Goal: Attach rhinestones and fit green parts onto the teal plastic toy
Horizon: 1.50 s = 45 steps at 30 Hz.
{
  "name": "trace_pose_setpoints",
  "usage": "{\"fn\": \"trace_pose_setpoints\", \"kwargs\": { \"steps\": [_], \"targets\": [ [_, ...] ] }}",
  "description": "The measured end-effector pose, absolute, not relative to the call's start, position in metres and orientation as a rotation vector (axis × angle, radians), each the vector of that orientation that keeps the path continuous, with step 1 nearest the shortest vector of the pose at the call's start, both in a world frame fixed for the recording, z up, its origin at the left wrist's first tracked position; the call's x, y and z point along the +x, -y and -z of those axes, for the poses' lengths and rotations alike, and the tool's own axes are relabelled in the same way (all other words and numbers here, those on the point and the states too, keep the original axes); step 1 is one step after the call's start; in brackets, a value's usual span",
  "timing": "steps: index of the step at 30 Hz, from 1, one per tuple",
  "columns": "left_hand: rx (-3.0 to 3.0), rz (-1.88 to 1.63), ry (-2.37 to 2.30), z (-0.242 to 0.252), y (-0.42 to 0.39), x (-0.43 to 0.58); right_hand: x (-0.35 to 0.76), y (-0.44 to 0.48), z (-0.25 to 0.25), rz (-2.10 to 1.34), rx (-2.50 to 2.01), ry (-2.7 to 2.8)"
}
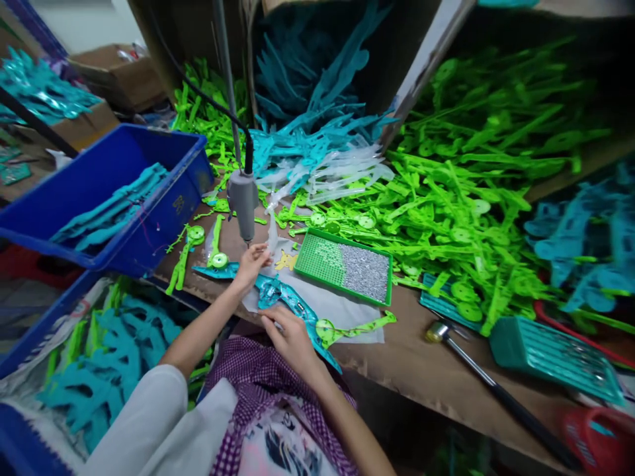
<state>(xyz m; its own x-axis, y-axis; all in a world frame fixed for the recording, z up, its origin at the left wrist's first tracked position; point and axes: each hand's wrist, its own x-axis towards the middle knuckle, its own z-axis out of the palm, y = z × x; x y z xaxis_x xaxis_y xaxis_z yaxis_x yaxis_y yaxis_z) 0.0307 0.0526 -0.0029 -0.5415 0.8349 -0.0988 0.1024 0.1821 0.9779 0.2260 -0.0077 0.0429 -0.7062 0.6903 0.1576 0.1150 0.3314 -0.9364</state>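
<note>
Rests half-curled right hand (294,338) on blue shell (290,297) (probably light, stiff; grip by edges); bunches left hand (253,264) beside screwdriver (243,206); cannot confirm either's hold.

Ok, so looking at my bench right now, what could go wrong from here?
Your left hand is right by the tip of the hanging power driver, so a slip might catch a finger. The blue part under your right hand lies along the table's front edge and could slide off. The green tray of small metal pieces sits close by; a knock might spill them.
</note>
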Motion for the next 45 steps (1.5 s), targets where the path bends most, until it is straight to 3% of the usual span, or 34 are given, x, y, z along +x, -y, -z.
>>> {"fn": "trace_pose_setpoints", "kwargs": {
  "steps": [5, 9, 13, 17, 23, 33, 45],
  "targets": [
    [0.49, -1.559, -1.336, -0.022, 0.008, 0.058, 0.232, 0.003, -0.035, -1.463, -1.042, 1.727],
    [0.606, -1.268, -1.246, -0.028, 0.071, 0.089, 0.242, -0.006, -0.026, -1.694, -1.133, 1.498],
    [0.685, -1.235, -1.274, -0.03, 0.081, 0.108, 0.25, -0.009, -0.027, -1.885, -1.105, 1.276],
    [0.828, -1.173, -1.21, -0.051, 0.03, 0.112, 0.265, -0.023, -0.049, -1.699, -1.037, 1.112],
    [1.724, -1.153, -1.095, -0.091, -0.063, 0.138, 0.34, -0.074, -0.051, -1.156, -1.14, 0.835],
    [2.1, -0.496, -1.215, -0.012, -0.04, 0.124, 0.378, 0.002, 0.007, -1.465, -1.457, 0.621],
    [2.141, -0.323, -1.155, -0.009, -0.039, 0.134, 0.365, -0.002, 0.013, -1.52, -1.463, 0.639]
  ]
}}
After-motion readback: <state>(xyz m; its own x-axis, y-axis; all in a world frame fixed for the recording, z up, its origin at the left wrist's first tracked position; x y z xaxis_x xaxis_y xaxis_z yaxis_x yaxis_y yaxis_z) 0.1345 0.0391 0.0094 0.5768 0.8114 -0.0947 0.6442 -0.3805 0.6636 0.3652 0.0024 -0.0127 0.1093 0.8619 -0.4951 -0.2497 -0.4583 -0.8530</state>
